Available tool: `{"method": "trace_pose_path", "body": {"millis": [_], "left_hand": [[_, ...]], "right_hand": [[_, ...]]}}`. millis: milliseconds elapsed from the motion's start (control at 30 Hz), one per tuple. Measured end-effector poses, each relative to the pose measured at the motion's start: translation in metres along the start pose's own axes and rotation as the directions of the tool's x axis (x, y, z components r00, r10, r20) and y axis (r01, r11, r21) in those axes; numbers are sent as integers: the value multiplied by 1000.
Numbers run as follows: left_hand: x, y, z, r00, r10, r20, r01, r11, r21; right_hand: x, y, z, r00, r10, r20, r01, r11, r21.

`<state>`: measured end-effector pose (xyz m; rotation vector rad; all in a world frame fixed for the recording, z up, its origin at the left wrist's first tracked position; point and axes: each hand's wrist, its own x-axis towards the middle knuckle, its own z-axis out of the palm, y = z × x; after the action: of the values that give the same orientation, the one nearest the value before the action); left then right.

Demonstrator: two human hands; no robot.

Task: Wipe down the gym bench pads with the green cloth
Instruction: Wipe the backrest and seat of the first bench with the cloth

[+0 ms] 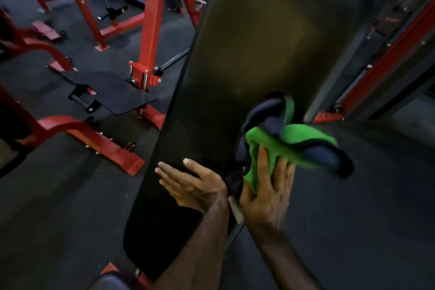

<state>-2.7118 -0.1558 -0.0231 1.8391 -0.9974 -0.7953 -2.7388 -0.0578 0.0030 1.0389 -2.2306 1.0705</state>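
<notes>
A long black bench back pad (240,59) runs from the lower middle up to the top right of the head view. My left hand (193,186) rests flat on its lower part, fingers straight and spread. My right hand (268,190) grips the green cloth (292,139), which has a dark blue side and dark edging, at the pad's right edge. The cloth is bunched and partly hangs off the side of the pad. A second dark pad (110,281) shows at the bottom edge.
Red steel machine frames (155,19) stand to the left on dark rubber flooring. A black ribbed footplate (110,89) sits left of the bench. A red-framed rack (386,70) stands at the right.
</notes>
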Motion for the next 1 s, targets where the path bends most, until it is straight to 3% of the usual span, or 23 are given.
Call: {"method": "trace_pose_path", "body": {"millis": [133, 300, 400, 467, 500, 600, 667, 700, 800, 833, 867, 1000], "left_hand": [[1, -4, -2, 1000, 13, 2, -13, 999, 31], [-4, -3, -5, 999, 20, 43, -21, 1000, 20], [-2, -9, -4, 996, 80, 51, -80, 997, 8], [-2, -15, -2, 991, 135, 23, -136, 989, 51], [-2, -15, -3, 993, 116, 11, -117, 991, 64], [-4, -4, -5, 998, 10, 65, -12, 999, 41], [-5, -5, -7, 998, 14, 60, -16, 999, 31], [-5, -4, -7, 998, 27, 50, -28, 999, 19], [-4, -6, -7, 999, 35, 39, -35, 999, -8], [-5, -6, -8, 999, 35, 41, -35, 999, -7], [-5, -5, -8, 999, 38, 39, -37, 999, -5], [-6, 0, -9, 996, 5, 92, -7, 1000, 12]], "right_hand": [[52, 13, -13, 959, -278, 60, 283, 952, -117], [88, -16, -16, 883, -347, 316, 417, 889, -189], [73, -16, -14, 620, -545, 565, 690, 721, -63], [95, -17, -9, 490, -629, 604, 782, 623, 14], [110, -22, -2, 496, -636, 592, 785, 620, 8], [152, -43, 16, 655, -531, 538, 685, 718, -124], [148, -57, 28, 652, -519, 553, 676, 728, -114], [139, -59, 30, 587, -554, 591, 713, 699, -53], [128, -56, 35, 227, -655, 720, 864, 477, 161], [137, -57, 39, 167, -682, 712, 892, 412, 185], [150, -60, 45, 169, -701, 693, 902, 393, 178], [186, -85, 67, 461, -589, 664, 807, 589, -38]]}}
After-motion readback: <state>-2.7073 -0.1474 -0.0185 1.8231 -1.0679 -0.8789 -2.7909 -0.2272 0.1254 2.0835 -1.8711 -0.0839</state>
